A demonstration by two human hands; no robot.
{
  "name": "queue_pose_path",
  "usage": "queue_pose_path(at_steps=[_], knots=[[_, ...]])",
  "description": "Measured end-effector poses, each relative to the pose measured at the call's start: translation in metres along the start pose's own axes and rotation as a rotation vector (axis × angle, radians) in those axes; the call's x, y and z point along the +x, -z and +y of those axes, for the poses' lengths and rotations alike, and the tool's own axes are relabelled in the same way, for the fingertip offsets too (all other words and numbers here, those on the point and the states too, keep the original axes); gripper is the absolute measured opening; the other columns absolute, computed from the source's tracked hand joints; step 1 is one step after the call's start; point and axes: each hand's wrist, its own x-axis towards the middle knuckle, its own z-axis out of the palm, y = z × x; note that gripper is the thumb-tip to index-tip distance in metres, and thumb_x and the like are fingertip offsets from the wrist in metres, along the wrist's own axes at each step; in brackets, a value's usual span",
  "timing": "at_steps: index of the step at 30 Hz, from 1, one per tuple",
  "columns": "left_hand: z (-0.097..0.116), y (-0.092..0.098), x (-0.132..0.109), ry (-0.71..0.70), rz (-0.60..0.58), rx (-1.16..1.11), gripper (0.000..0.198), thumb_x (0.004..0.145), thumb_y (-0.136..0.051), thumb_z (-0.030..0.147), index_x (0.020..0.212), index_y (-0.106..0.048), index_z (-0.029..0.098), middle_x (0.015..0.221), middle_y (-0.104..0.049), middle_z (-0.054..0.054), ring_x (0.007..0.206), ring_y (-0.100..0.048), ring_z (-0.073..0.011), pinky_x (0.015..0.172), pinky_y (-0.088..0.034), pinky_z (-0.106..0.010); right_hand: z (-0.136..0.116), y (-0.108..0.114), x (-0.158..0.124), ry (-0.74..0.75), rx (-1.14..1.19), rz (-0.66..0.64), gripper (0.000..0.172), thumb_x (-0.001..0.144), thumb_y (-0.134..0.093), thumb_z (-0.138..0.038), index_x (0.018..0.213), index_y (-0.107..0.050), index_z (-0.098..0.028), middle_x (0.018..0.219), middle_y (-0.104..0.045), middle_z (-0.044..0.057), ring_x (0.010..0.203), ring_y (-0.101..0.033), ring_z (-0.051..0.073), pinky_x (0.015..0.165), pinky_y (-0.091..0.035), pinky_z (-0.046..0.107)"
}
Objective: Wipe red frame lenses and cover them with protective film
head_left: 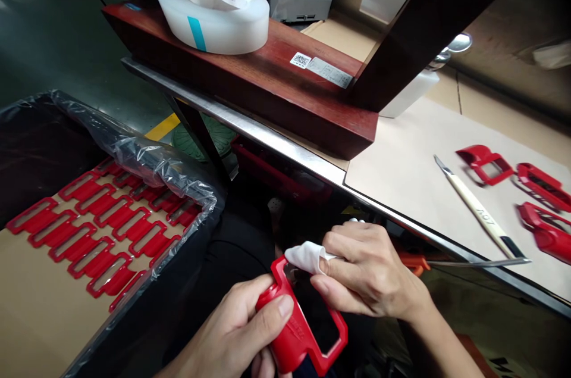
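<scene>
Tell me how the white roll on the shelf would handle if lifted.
The white roll looks rigid, keeping a firm round shape. Densely wound, it's probably heavy for its size. Lying flat it seems stable; on edge it could roll.

My left hand [227, 330] wraps around the thick, rounded end of a glossy red moulded plastic frame [292, 339], which sits tilted in my grip. Its open rectangular loop reaches down and to the right, beyond my thumb, and a small raised marking on the thick end is too small to read. Above my left thumb, a folded white cloth [307, 257] touches the frame's narrow upper corner. My right hand [368, 271] pinches that cloth between thumb and fingers, pressing it against the red edge.
</scene>
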Motion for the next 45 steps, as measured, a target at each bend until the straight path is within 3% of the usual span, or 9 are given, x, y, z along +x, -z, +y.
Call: queue_pose_path(at_steps=[4,13,20,25,30,38,45], knots=[[0.001,0.000,0.001,0.008,0.016,-0.023,0.044,0.086,-0.044,0.058,0.080,-0.057,0.016,0.057,-0.064,-0.003,0.042,-0.047,-0.0078,0.047,-0.038,-0.019,0.000,0.001,-0.004,-0.040,0.018,0.041,0.037,0.094,-0.040,-0.026,0.065,-0.061,-0.016,0.055,-0.039,-0.002,0.049,-0.030,0.013,0.047,-0.023,0.031],[0.003,0.001,0.001,0.004,-0.010,-0.032,0.046,0.087,-0.042,0.058,0.079,-0.057,0.015,0.059,-0.064,-0.003,0.043,-0.048,-0.0074,0.048,-0.039,-0.019,-0.006,-0.005,0.001,0.019,-0.014,0.031,0.035,0.093,-0.042,-0.025,0.062,-0.057,-0.019,0.055,-0.043,-0.002,0.050,-0.032,0.013,0.047,-0.023,0.030],[0.004,-0.001,0.000,0.006,0.077,-0.087,0.043,0.085,-0.049,0.056,0.080,-0.060,0.015,0.057,-0.066,-0.003,0.043,-0.051,-0.0079,0.050,-0.039,-0.020,-0.002,-0.006,-0.017,-0.184,-0.017,0.221,0.037,0.088,-0.042,-0.015,0.054,-0.053,-0.018,0.052,-0.034,-0.002,0.048,-0.028,0.012,0.047,-0.021,0.030],[0.004,0.000,0.002,-0.084,0.144,-0.147,0.038,0.086,-0.051,0.050,0.075,-0.059,0.015,0.059,-0.068,-0.003,0.044,-0.053,-0.0095,0.052,-0.042,-0.022,-0.007,-0.010,-0.029,-0.333,0.039,0.373,0.027,0.087,-0.040,-0.011,0.073,-0.061,-0.017,0.055,-0.041,-0.002,0.048,-0.039,0.012,0.046,-0.027,0.027],[0.009,0.001,0.005,-0.170,0.217,-0.158,0.037,0.088,-0.050,0.045,0.070,-0.060,0.015,0.061,-0.070,-0.004,0.046,-0.055,-0.0098,0.054,-0.044,-0.022,-0.013,-0.022,-0.044,-0.473,0.068,0.510,0.031,0.088,-0.040,-0.009,0.061,-0.050,-0.020,0.051,-0.035,-0.004,0.044,-0.036,0.011,0.045,-0.028,0.027],[0.010,-0.002,0.005,-0.202,0.316,-0.212,0.037,0.089,-0.048,0.044,0.072,-0.065,0.016,0.065,-0.071,-0.004,0.051,-0.058,-0.0119,0.058,-0.048,-0.022,-0.027,-0.029,-0.053,-0.515,0.121,0.552,0.027,0.091,-0.039,-0.013,0.091,-0.065,-0.019,0.070,-0.060,0.005,0.066,-0.059,0.019,0.054,-0.043,0.029],[0.005,-0.006,0.006,-0.242,0.360,-0.279,0.036,0.090,-0.049,0.044,0.077,-0.067,0.016,0.070,-0.072,-0.004,0.057,-0.062,-0.0148,0.059,-0.051,-0.024,-0.033,-0.026,-0.048,-0.424,0.016,0.483,0.034,0.093,-0.037,-0.018,0.119,-0.060,-0.018,0.085,-0.065,0.009,0.066,-0.059,0.019,0.052,-0.041,0.029]])
